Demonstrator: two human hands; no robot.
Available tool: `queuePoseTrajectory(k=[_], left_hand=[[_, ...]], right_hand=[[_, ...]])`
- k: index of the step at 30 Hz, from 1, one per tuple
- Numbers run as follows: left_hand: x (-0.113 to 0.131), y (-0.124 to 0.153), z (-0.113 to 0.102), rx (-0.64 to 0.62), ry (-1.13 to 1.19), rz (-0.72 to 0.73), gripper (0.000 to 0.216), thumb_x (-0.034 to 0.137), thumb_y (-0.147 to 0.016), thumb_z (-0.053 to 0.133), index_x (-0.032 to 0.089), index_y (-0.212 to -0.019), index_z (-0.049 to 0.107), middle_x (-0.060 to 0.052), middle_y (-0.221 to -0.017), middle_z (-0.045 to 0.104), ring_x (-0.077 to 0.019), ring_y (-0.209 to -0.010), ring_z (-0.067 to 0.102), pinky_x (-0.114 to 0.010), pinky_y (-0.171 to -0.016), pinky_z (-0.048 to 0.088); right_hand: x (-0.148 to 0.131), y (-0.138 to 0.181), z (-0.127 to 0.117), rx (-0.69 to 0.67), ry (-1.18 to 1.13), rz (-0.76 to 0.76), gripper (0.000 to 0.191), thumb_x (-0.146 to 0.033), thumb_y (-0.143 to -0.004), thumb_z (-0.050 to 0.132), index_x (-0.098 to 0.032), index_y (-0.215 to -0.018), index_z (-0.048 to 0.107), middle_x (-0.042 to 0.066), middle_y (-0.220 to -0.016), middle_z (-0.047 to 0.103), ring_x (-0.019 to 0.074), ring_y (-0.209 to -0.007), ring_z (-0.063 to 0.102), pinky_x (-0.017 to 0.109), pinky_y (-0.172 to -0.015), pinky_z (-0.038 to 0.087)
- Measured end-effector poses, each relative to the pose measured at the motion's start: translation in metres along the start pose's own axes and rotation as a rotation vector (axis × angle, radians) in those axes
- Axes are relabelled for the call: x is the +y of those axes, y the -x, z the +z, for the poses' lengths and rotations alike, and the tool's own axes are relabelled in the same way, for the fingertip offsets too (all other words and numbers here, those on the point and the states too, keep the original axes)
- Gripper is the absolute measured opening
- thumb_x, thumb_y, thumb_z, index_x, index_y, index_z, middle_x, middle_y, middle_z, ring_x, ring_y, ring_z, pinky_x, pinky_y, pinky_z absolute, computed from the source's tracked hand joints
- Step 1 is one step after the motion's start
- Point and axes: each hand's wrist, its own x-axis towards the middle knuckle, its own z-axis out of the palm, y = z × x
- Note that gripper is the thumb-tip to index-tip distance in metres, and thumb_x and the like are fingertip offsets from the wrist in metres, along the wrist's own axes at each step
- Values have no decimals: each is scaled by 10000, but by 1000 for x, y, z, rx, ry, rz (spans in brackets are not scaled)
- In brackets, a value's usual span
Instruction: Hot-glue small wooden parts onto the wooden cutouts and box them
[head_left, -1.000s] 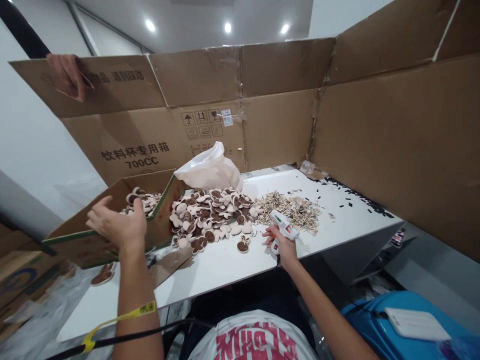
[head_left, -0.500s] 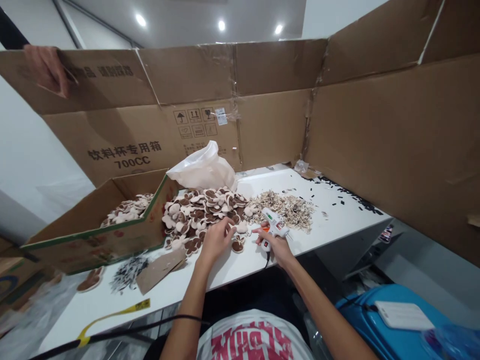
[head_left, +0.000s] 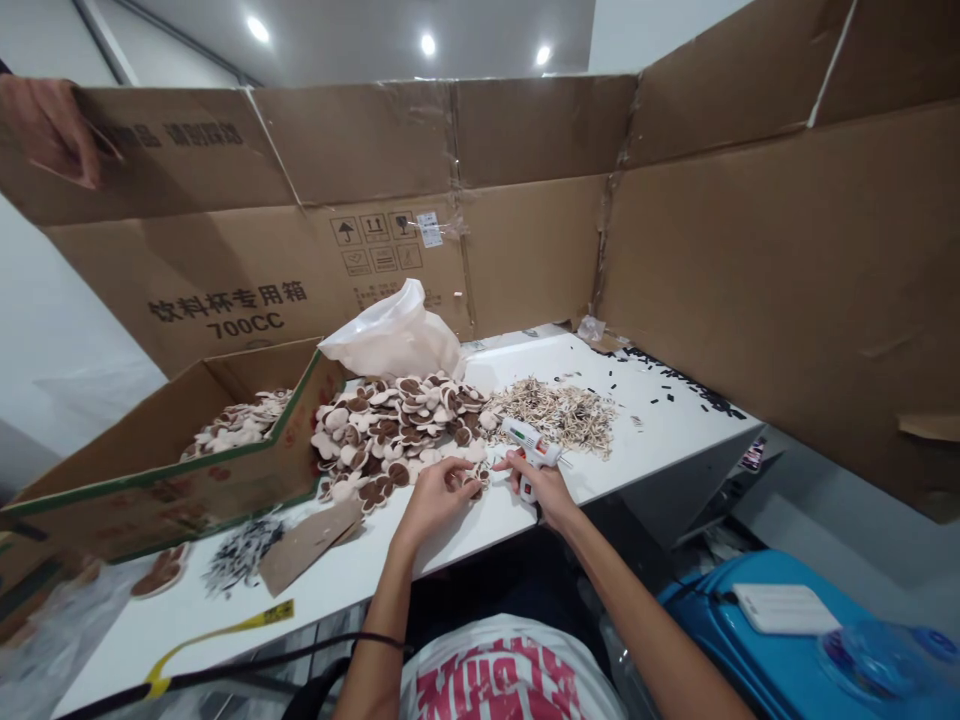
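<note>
My left hand [head_left: 435,490] rests on the white table [head_left: 420,560] at the front edge of a pile of brown and cream felt pieces [head_left: 390,425]. Its fingers are curled around one small brown and cream piece [head_left: 474,484]. My right hand [head_left: 541,484] is just to the right, wrapped round the handle of a white glue gun [head_left: 527,446] whose nozzle points right. The two hands almost touch over the piece.
An open cardboard box [head_left: 172,470] with more felt pieces stands at left. A heap of pale slivers [head_left: 562,412] lies behind the gun, a white bag [head_left: 394,340] behind the pile. Tall cardboard walls [head_left: 750,270] ring the table. Another person's hand [head_left: 45,125] grips the wall's top left. A blue case [head_left: 780,630] sits lower right.
My left hand left the cardboard box, crossed right to the front of the pile and closed on one felt piece beside the glue gun. My right hand kept hold of the gun.
</note>
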Motion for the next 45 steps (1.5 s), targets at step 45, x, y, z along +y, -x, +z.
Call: queuePoseTrajectory(k=[45], left_hand=[[-35,-10,38,587,736,-176,467,410,-714,924,145,-1049,735,-112,-989,790,-223,-949,772,-370,-919,614]], right_hand=[[-13,9,5,-213,507,177,398,-343,-879,617,-204,-512,685,7,-468,628,137,-446,597,224,-557,492]])
